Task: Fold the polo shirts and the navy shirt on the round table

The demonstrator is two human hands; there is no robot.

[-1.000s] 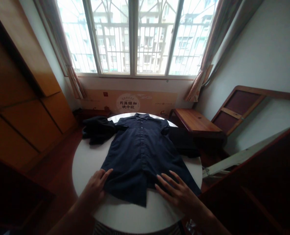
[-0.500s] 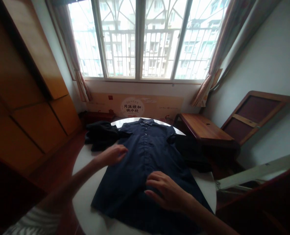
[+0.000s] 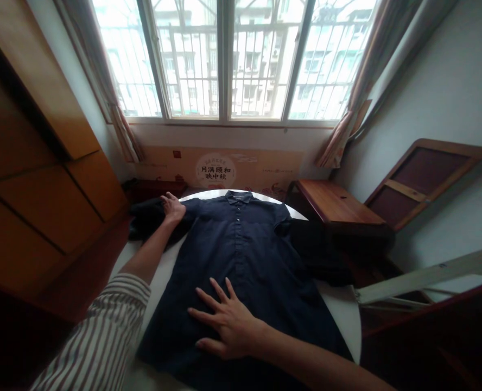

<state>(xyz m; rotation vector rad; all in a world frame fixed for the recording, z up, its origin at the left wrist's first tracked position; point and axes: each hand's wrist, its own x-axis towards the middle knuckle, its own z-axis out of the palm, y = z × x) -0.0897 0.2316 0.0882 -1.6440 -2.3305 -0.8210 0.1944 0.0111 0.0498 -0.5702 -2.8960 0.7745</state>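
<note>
A dark navy button-up shirt (image 3: 245, 244) lies spread front-up on a round white table (image 3: 127, 260), its collar at the far edge. Flat on the lower front of the shirt rests my right hand (image 3: 230, 323), fingers spread and holding nothing. My left hand (image 3: 173, 209) is stretched out to the shirt's left sleeve side, fingers apart, where the sleeve meets a heap of black clothing (image 3: 145, 217). Whether it touches the sleeve or the heap, I cannot tell. On the right side of the table sits a folded black cloth item (image 3: 322, 252), beside the shirt's other sleeve.
Behind the table, a wooden side table (image 3: 342, 201) stands at the right. A pale slanted bar (image 3: 420, 277) runs near the table's right edge. Wooden cabinets (image 3: 33, 206) line the left, and a barred window (image 3: 224, 65) is ahead.
My left hand has reached forward and left, from above the shirt to the black heap. My right hand has moved left and now lies spread on the shirt. The view has tilted down slightly.
</note>
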